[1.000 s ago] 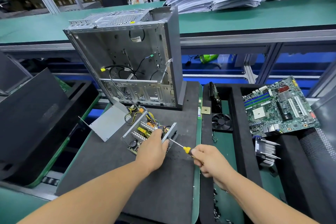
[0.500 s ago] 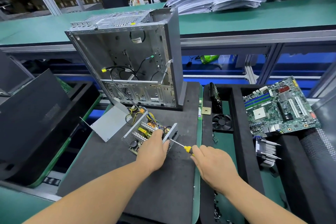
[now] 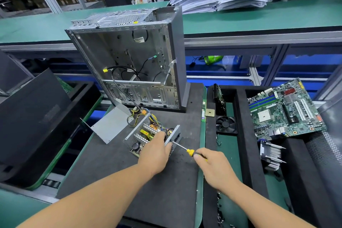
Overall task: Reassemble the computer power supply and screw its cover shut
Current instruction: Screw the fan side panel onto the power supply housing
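Your left hand (image 3: 154,155) holds the open power supply (image 3: 148,135) on the table (image 3: 103,163), at 6 o'clock from the case (image 3: 129,61). Your right hand (image 3: 214,166) grips the screwdriver (image 3: 185,149), its tip on the box's side.

Two bare forearms reach in from the bottom edge of the view, with no sleeve showing on either one. Neither wrist carries a watch, band or strap. The left hand (image 3: 154,155) wears no glove and no ring that can be seen. The right hand (image 3: 214,167) is likewise ungloved, its thumbnail short and plain at the tip nearest the left hand.
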